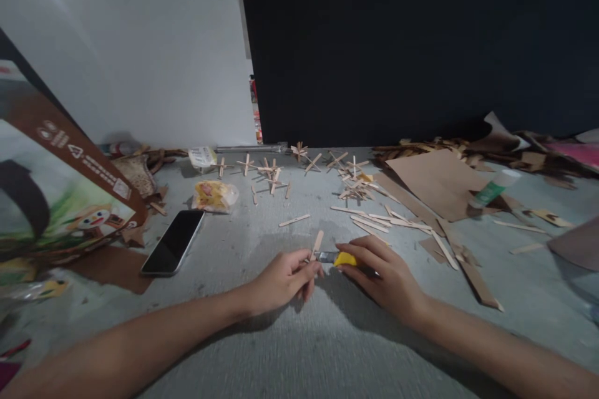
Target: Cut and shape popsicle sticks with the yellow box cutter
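My left hand [287, 280] is closed, pinching a wooden craft stick [317, 242] whose upper end sticks out past the fingers. My right hand [386, 271] is wrapped round a yellow utility knife [345, 259]. Its metal blade [326, 257] points left and reaches the stick beside my left fingertips; whether it cuts into the wood I cannot tell. Beyond my hands, a single craft stick [294, 221] lies on the grey table [262, 349]. Several loose sticks [374, 219] are scattered past my right hand.
Crossed stick pieces [272, 174] stand at the back, with a pile of more [358, 187] to their right. A phone [173, 243], a wrapped snack [215, 196] and a large printed box [70, 168] are at left. Brown cardboard [430, 181] and a glue stick [495, 188] lie right.
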A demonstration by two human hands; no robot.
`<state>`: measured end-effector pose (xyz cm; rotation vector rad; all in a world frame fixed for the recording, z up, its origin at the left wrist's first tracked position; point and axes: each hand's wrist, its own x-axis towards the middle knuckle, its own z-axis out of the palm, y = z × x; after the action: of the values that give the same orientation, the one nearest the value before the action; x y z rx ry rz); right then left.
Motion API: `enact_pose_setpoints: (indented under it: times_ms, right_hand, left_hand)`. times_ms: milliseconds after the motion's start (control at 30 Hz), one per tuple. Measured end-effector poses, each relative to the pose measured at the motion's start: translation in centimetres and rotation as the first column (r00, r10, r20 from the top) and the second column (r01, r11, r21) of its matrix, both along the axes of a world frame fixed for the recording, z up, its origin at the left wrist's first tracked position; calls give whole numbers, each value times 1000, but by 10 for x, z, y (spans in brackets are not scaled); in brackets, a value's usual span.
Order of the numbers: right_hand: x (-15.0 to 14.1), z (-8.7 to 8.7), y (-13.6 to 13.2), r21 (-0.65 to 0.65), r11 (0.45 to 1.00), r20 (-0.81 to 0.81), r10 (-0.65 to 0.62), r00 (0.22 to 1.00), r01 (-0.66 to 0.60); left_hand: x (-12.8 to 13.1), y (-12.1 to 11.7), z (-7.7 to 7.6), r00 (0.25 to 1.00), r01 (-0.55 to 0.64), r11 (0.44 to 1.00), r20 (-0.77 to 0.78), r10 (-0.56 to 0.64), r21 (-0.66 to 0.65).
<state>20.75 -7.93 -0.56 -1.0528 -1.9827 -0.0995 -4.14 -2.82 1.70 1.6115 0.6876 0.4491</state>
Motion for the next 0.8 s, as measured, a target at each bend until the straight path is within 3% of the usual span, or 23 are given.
enact_pose_setpoints:
  times_ms: [233, 467, 800]
  right_hand:
    - [1, 0, 3, -82, 994, -102, -75, 992, 66]
    - [0, 6, -3, -125, 986, -9, 110, 994, -111]
    - [0, 6, -2, -136, 985, 59, 116, 992, -107]
  left_hand:
    - [2, -2, 2, 1000, 10, 1000, -24, -10, 26]
    - [2, 0, -3, 1000, -5, 999, 21, 6, -34]
    - [2, -1, -1, 999, -14, 999, 52, 15, -32]
